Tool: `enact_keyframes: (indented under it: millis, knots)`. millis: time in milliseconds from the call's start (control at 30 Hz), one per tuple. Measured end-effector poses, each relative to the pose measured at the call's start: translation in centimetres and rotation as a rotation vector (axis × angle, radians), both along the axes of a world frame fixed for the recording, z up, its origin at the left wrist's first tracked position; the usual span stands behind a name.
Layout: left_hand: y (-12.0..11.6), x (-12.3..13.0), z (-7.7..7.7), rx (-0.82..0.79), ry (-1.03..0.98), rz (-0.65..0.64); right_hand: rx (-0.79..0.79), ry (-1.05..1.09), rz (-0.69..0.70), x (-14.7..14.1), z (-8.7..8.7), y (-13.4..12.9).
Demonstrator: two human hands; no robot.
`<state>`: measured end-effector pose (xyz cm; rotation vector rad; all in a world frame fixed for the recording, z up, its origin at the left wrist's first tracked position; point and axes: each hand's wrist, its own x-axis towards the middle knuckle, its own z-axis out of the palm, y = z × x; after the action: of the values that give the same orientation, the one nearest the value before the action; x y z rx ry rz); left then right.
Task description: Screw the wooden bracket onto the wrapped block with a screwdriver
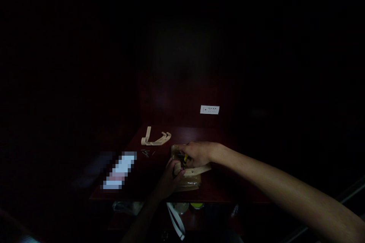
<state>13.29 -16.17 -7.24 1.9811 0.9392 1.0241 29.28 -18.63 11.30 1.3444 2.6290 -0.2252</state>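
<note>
My left hand (pixel 170 177) is closed around the end of a light wooden piece (pixel 197 171) with a hole in it. My right hand (pixel 198 153) reaches in from the right, its fingers wrapped around a yellow-and-black screwdriver (pixel 185 158). The tool points down at the wood close to my left fingers; its tip is too dark to make out. Beneath the wood lies a brown package wrapped in clear film (pixel 189 183). Farther back on the left rests a hooked wooden assembly (pixel 155 143), with several small screws (pixel 146 153) scattered in front of it.
The dark red table (pixel 137 190) has its front edge near me. A pixelated bright patch (pixel 119 171) covers its left side. Below, a shelf carries a white strap (pixel 176 222) and a container with a yellow-green top (pixel 196 205). A white socket panel (pixel 210 109) is on the back wall.
</note>
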Motion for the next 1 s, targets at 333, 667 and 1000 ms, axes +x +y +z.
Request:
enact_keyframes:
  millis: [333, 667, 1000]
  knots:
    - [-0.26, -0.02, 0.16, 0.015, -0.039, -0.004, -0.023, -0.006, 0.011, -0.11, 0.79, -0.10]
    - [-0.46, -0.03, 0.75, -0.003, -0.046, -0.037, -0.039, 0.070, -0.014, 0.13, -0.11, 0.02]
    - [-0.30, -0.03, 0.14, 0.014, -0.045, -0.011, -0.052, 0.069, 0.011, 0.11, 0.28, -0.03]
